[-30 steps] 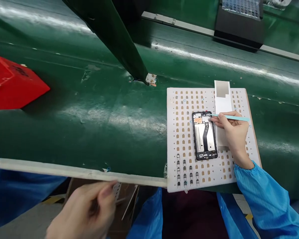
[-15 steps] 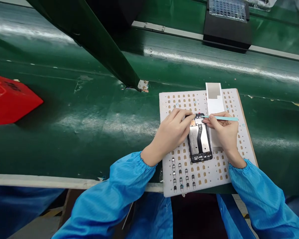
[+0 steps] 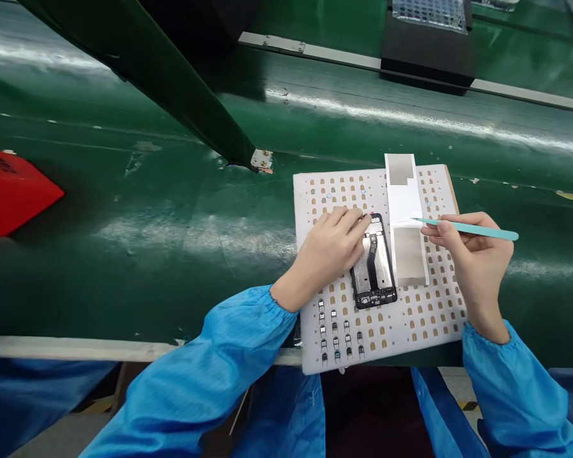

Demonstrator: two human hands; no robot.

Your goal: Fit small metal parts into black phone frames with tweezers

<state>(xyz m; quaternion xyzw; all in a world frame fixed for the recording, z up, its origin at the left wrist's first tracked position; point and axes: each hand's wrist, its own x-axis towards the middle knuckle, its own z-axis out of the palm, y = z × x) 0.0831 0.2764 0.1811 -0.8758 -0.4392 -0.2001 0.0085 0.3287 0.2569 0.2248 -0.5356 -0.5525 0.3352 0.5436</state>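
A phone's open body [image 3: 373,270], with bare metal and a black flex cable, lies on a white foam tray [image 3: 310,254]. My left hand [image 3: 332,245] has its bent fingers on the phone's upper left edge, hiding that corner. My right hand [image 3: 477,257] pinches teal tweezers [image 3: 487,231] to the right of the phone. Their tip is over a white sheet with grey patches [image 3: 405,203], which lies on the tray beside the phone. Whether the tip holds anything is too small to tell.
Several small metal parts [image 3: 337,341] sit in the tray's lower left slots. A green post [image 3: 210,114] rises behind on the green bench [image 3: 195,254]. On the left stands a red box [image 3: 19,197]. A black block [image 3: 427,54] carries a clear blister tray [image 3: 430,13].
My right hand has moved right with the tweezers, away from the phone's top to over the white sheet. My left hand has stayed at the phone. The whole view has shifted slightly.
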